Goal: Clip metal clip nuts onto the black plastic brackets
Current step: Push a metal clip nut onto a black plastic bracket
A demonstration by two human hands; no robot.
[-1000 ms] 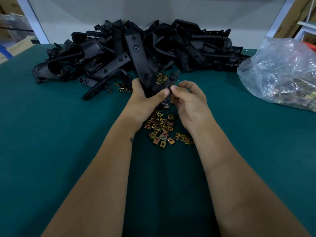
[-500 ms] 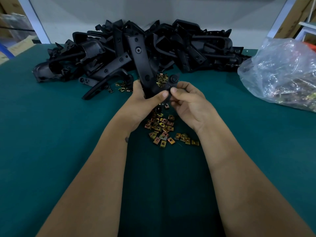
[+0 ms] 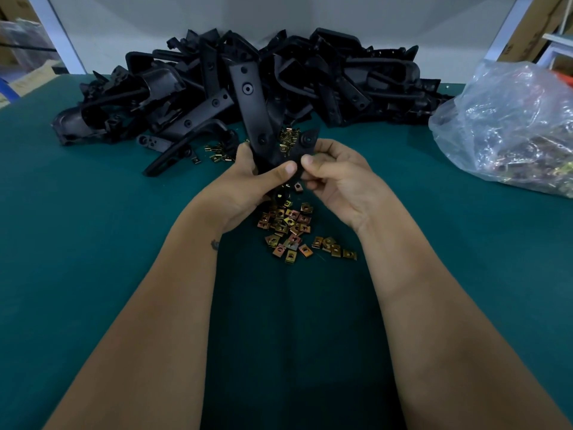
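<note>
While both hands meet at the middle of the frame, the work sits just above the loose nuts:

Bracket in hand: a long black bracket stands tilted, its flat strip rising toward the upper middle of the frame and its lower end hidden behind the thumbs.

Left hand: the left hand is wrapped round the bracket's lower end, thumb laid across the front.

Right hand: the right hand has its fingers curled and its thumb pressed toward the bracket's right tab; it seems to pinch a nut there, but I cannot tell, since the thumb covers the spot.

Loose nuts: a scatter of brass-coloured clip nuts lies on the green table, just below the hands at frame centre.

Spare brackets: a heap of brackets fills the upper middle of the frame, with a few more nuts at its near edge.

Bag: a clear plastic bag sits at the right edge.

Handling, judged: the bracket looks stiff, light and awkwardly long, so holding it low, close to the tab, should steady it. Each nut is small, springy thin metal with hard edges; pinch it by its flat faces and push it squarely over the tab's edge, or it may skew or flick away.
</note>
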